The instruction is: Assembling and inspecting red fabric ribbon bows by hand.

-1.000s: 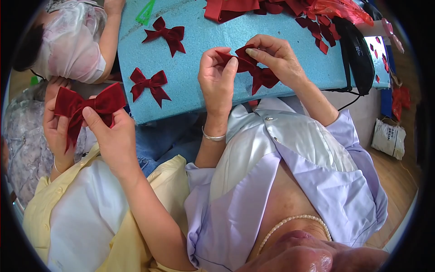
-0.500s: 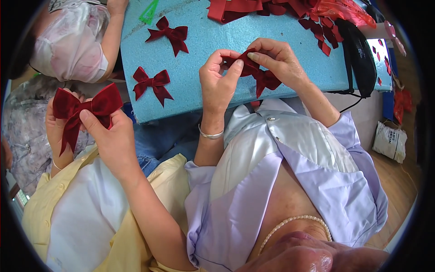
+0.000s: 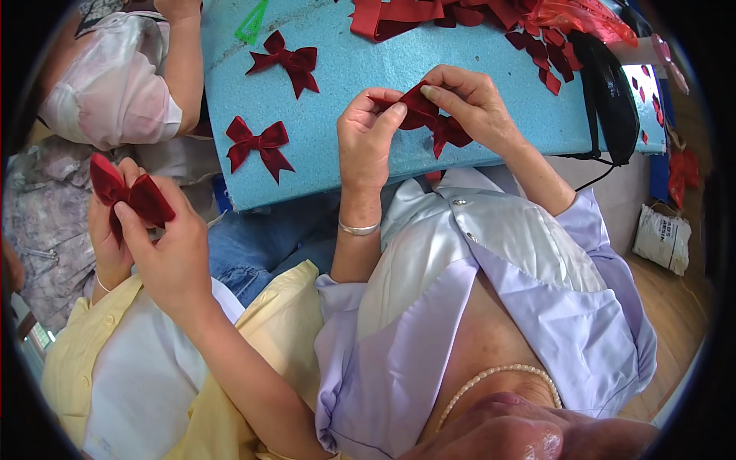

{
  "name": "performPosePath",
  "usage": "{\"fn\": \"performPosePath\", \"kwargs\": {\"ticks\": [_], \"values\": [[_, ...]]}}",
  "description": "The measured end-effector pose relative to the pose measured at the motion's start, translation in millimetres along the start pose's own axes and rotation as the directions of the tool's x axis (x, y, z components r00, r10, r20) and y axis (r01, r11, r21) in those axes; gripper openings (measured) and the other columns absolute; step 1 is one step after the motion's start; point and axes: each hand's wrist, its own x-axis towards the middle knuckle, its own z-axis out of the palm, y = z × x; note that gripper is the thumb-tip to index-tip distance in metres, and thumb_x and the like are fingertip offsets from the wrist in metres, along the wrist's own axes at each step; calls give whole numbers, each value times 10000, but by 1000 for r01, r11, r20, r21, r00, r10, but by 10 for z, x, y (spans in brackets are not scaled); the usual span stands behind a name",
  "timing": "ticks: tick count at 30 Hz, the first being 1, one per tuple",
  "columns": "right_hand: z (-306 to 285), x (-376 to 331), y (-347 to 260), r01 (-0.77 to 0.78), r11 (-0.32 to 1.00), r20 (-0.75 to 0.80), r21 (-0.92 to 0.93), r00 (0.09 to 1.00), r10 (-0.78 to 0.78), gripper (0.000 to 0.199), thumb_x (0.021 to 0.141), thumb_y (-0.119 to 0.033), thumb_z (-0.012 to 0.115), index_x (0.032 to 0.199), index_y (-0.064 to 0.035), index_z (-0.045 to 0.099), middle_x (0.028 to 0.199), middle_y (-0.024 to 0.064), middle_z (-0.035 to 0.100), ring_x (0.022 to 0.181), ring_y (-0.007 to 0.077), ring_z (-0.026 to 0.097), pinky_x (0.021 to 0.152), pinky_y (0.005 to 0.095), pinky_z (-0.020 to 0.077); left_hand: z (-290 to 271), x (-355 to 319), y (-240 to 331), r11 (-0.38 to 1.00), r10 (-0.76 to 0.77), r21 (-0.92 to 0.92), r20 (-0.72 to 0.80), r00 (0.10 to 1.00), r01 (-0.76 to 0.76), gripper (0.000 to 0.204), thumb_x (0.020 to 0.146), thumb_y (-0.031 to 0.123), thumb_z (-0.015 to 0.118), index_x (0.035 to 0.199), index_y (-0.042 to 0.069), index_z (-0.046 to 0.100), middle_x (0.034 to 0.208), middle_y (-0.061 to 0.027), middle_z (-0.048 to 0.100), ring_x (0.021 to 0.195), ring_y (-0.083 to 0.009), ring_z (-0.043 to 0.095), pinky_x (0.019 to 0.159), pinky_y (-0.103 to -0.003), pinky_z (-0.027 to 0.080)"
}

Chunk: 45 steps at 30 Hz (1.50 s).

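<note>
A dark red velvet bow (image 3: 420, 109) is held between my two hands above the near edge of the blue table (image 3: 368, 69). The thumb and fingers of my left hand (image 3: 363, 134) pinch its left loop. My right hand (image 3: 477, 107), thumb over bent fingers, grips the upper part near the middle. From below the right fingers a loop and a tail of the bow hang toward the table edge. Two finished-looking red bows, an upper bow (image 3: 287, 63) and a lower bow (image 3: 259, 146), lie to the left of my hands.
A co-worker in yellow at my left holds another red bow (image 3: 130, 195); a second person (image 3: 115, 84) sits beyond. Red ribbon (image 3: 391, 19) and small red pieces (image 3: 546, 57) lie at the far side. A green set square (image 3: 251, 23) and a black bag (image 3: 609, 92) edge the table.
My hands have barely moved; the bow between them has turned slightly. The co-worker's hands with the other bow have shifted a little left and tilted it. The second person's arm has moved.
</note>
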Motion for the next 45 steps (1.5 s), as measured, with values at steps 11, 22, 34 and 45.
{"fn": "performPosePath", "kwargs": {"ticks": [11, 22, 34, 45], "values": [[-32, 30, 2, 37, 999, 47, 33, 998, -39, 135, 928, -116, 574, 939, 12, 617, 802, -2, 603, 730, 62, 527, 641, 230, 442, 15, 21, -97, 999, 31, -29, 22, 999, -30, 96, 842, 3, 645, 913, -10, 581, 890, -61, 640, 808, -89, 597, 771, -235, 499], [-160, 38, -75, -24, 1000, 161, -1, 987, 23, 143, 882, -80, 620, 995, 4, 595, 858, 1, 602, 794, 75, 541, 740, 237, 462, 72, 8, -129, 969, -22, -248, -12, 1000, 18, 113, 848, 24, 649, 932, 6, 576, 916, -76, 642, 829, -118, 611, 790, -269, 506], [-114, 4, -176, 198, 980, 27, 3, 980, -198, 93, 836, -25, 621, 920, -4, 587, 848, 12, 570, 777, 80, 537, 730, 241, 457, 89, -22, -150, 959, -55, -280, -7, 998, 51, 158, 856, 32, 653, 987, 4, 568, 949, -78, 644, 855, -127, 605, 791, -278, 496], [-109, -9, -228, 46, 987, 132, -157, 991, -25, 100, 849, -81, 629, 871, 2, 578, 771, -4, 570, 703, 64, 519, 637, 230, 445, 71, -9, -201, 979, 41, -202, 98, 994, -21, 162, 822, -8, 668, 954, 12, 575, 943, -69, 636, 850, -115, 595, 804, -263, 487]]}}
